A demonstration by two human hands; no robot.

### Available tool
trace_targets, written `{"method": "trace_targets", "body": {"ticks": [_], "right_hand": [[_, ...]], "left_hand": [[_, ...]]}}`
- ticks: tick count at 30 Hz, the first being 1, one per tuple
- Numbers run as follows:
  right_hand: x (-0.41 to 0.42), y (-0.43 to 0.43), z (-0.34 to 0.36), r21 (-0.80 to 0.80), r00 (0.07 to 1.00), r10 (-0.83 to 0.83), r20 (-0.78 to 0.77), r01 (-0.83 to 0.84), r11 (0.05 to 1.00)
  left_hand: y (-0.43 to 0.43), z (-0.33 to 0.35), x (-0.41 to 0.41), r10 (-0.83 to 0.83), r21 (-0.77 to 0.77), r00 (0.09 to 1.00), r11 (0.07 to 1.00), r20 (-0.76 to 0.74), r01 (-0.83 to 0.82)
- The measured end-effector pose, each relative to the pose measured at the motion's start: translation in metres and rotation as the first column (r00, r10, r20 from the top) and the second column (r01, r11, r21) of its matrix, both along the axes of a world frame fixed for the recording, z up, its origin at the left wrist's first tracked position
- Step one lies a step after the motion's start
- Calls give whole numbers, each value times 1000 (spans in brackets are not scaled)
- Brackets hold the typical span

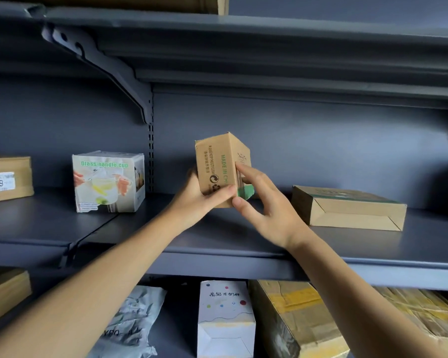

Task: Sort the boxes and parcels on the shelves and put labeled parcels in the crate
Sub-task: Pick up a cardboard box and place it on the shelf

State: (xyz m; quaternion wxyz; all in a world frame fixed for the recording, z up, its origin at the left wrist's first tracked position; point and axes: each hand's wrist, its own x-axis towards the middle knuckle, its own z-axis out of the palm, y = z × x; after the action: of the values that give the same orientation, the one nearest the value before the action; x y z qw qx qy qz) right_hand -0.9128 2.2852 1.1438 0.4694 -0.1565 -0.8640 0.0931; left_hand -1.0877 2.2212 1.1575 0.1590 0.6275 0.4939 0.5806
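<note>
Carton (215, 164) in grip of left hand (194, 202) and right hand (267, 210), between cup box (109, 182) and flat box (347, 210).

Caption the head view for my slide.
Left hand and right hand hold a brown box at the grey shelf.

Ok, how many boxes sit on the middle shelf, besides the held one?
3: a labelled brown box at far left, a white cup box left of centre, a flat brown box at right. Excluded: small brown box. More may lie outside the frame.
</note>
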Motion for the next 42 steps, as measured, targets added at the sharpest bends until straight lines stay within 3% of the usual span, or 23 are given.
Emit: {"method": "trace_targets", "body": {"ticks": [8, 12, 17, 21, 25, 30, 34, 38, 42], "right_hand": [[-3, 3, -3, 93, 986, -83, 143, 70, 993], [-5, 9, -3, 125, 953, -286, 96, 274, 954], [1, 17, 2, -205, 831, -556, 18, 547, 811], [4, 19, 5, -430, 875, -483, -21, 429, 795], [8, 17, 7, -519, 926, -355, -129, 242, 820], [13, 11, 6, -417, 954, -197, -227, 88, 905], [12, 2, 7, -271, 977, -90, -192, 35, 962], [8, -2, 6, -216, 995, -52, -86, 32, 976], [6, -3, 5, -153, 994, -107, -16, 103, 983]], "left_hand": [[2, 2, -4, 123, 52, 991, 991, 52, -126], [1, 3, -2, 234, 65, 969, 969, 75, -238], [-1, 6, -4, 222, 52, 964, 972, 145, -231], [3, 5, -7, 209, 77, 961, 971, 183, -226], [3, 7, -8, 292, 42, 940, 952, 174, -303], [17, 4, -22, 466, -61, 882, 884, 66, -463], [25, 1, -26, 513, -84, 858, 854, -21, -513], [24, 1, -21, 490, -120, 862, 855, -131, -504], [14, 1, -12, 368, -92, 914, 917, -173, -387]]}}
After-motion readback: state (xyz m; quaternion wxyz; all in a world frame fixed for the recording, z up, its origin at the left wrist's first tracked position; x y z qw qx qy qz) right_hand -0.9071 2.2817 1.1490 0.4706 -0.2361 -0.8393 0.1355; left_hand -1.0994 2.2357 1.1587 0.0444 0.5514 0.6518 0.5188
